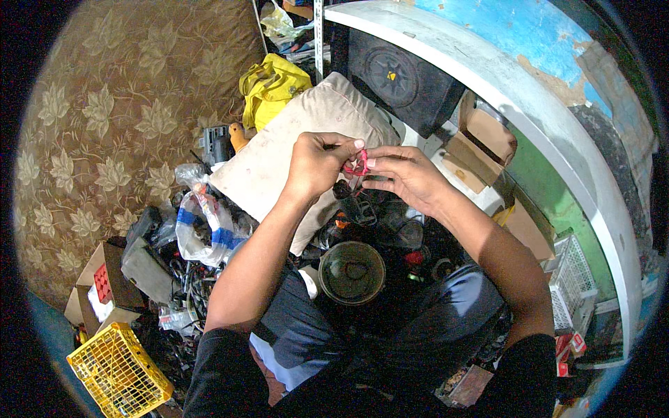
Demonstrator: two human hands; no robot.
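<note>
Two hands on red wire

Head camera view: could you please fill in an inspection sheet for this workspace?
Surface: floor, mostly buried under parts.
Job's things: small red wire piece, pinched between both hands.
Clutter: round speaker, beige cushion, yellow crate, plastic bags, cardboard boxes.
Grippers: left hand and right hand both closed on the wire piece.
Cables: dark tangle beside the knee.
Surroundings: leaf-patterned mattress, black speaker box.
</note>
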